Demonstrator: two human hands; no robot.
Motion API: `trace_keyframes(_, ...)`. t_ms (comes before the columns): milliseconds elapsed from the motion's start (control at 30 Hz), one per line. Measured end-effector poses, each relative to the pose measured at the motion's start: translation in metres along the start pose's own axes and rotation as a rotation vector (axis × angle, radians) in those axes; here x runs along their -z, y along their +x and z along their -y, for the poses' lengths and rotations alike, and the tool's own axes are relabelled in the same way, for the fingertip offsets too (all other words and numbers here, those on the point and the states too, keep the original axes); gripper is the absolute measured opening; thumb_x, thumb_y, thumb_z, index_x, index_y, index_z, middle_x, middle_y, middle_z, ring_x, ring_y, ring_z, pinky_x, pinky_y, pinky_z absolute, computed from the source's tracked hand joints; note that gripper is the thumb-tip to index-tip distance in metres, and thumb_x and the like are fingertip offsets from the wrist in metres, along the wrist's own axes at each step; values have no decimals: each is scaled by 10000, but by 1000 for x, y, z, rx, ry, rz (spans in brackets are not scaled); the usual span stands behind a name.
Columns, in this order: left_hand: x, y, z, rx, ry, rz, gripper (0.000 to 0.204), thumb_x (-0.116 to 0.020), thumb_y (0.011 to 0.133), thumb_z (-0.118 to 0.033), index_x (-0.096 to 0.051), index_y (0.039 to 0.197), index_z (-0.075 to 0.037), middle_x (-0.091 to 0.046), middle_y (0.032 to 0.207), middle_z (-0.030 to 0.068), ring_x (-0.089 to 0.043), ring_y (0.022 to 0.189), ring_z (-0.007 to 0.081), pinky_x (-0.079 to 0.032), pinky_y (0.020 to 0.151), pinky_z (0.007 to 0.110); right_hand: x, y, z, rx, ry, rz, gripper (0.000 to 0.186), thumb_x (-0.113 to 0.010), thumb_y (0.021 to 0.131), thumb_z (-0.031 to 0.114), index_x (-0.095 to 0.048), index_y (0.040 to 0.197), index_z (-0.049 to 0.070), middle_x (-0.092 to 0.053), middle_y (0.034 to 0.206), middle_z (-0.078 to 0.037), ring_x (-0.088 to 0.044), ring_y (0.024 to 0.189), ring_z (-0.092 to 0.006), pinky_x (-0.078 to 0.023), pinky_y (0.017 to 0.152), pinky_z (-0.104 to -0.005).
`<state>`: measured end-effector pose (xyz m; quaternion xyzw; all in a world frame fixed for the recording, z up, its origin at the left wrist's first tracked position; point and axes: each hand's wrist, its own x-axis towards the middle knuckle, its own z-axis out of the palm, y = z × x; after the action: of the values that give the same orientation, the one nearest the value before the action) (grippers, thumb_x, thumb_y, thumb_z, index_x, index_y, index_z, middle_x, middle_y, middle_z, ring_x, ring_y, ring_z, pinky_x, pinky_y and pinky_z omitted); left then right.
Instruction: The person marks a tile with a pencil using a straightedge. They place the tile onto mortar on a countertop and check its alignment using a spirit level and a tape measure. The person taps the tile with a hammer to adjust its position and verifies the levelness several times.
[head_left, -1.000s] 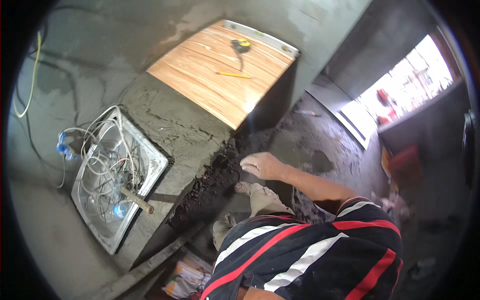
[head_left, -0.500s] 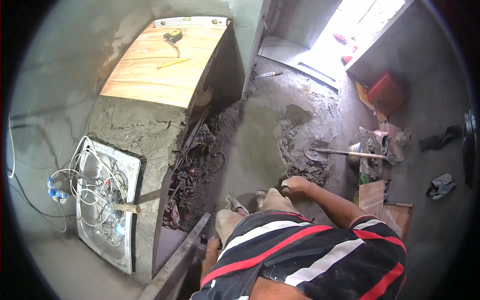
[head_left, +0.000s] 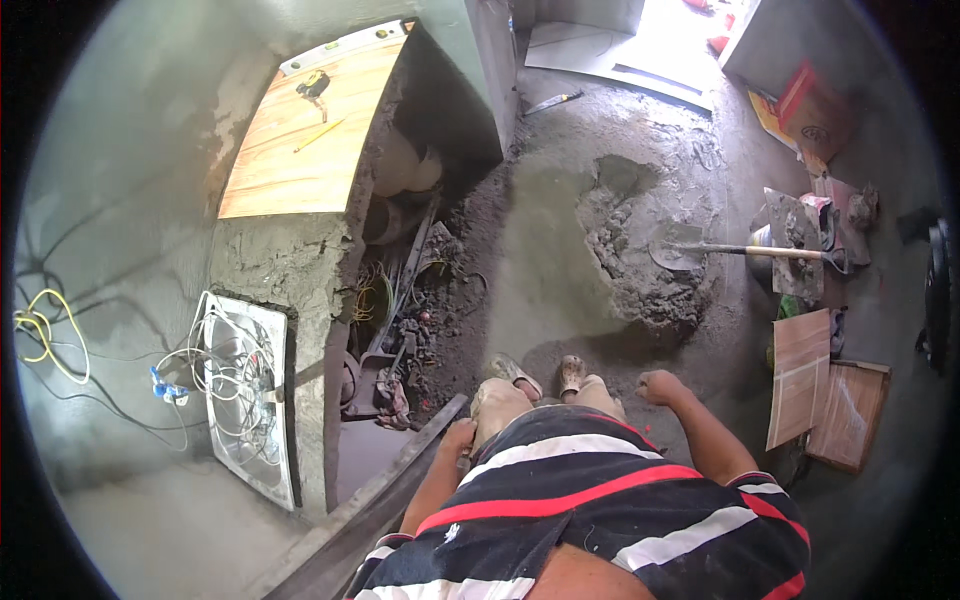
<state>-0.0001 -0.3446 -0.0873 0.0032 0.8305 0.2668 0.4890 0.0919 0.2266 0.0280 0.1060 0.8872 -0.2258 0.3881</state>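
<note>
My right hand hangs beside my right thigh above the grey floor, its fingers curled in with nothing visible in them. My left hand is down beside my left thigh, close to the end of a long wooden board; its fingers are too hidden to read. Ahead of my feet lies a heap of wet mortar. A shovel rests with its blade on that heap, its handle pointing right. Neither hand touches it.
At left, a mortar-covered counter bears a wood-grain tile with a tape measure, pencil and spirit level. Cables tangle in a sink. Rubble lies beneath. Loose tiles and a cardboard box stand right.
The view has shifted, with my body more upright. My right hand has moved out from my knee to the right, and my left hand shows more fully beside my thigh.
</note>
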Motion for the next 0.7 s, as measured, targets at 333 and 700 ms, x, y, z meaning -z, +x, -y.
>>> trace_keyframes(333, -35, -14, -61, 114, -627, -78, 740, -482, 1023, -545, -498, 1497, 23, -579, 1466, 218, -519, 1379, 326, -372, 1151, 409, -29, -18, -84, 45, -22, 125, 347, -674, 857, 356, -785, 1067, 104, -752, 1088, -194, -708, 1032, -389, -546, 919, -470)
trace_keyframes(700, 71, -173, -484, -954, -112, -91, 496, -696, 958, -169, -586, 1416, -12, -616, 1407, 251, -566, 1354, 370, -460, 1115, 438, 134, -9, 86, 690, 538, -83, 330, -591, 1018, 239, -695, 1223, 2, -739, 1067, -74, -697, 1020, -212, -548, 896, -381)
